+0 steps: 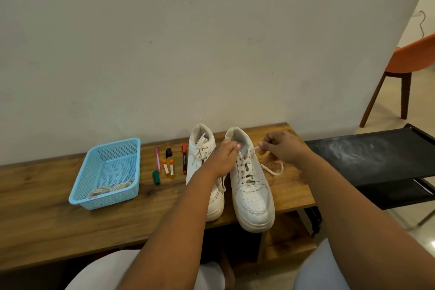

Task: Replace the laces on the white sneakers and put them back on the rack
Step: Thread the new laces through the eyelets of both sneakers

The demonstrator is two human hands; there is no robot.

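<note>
Head view: two white sneakers stand side by side on a wooden bench (47, 223), toes toward the person. The left hand (223, 156) curls over the collar of the right-hand sneaker (249, 186), fingers gripping the tongue and inner edge to steady it. The right hand (281, 147) sits just right of that shoe's top eyelets, thumb and forefinger pinching the free end of the old lace (255, 148). The lace runs from the pinch leftward and down into the top eyelet; its other tail loops on the bench below the right hand. The shoe's long axis runs away from the person, heel far, so the lace rows lie between the two hands, near both. Judged step: unlacing, barely started, since the criss-crosses are all in place. The pull likely needs to go up and to the right, away from the eyelet. The other sneaker (202, 162), laced too, sits just left of the left hand. Replacement laces (110, 188) lie in a blue basket (81, 186) well left of the left hand. Markers and small vials lie between basket and shoes. A black rack (376, 160) stands to the right of the right hand.
</note>
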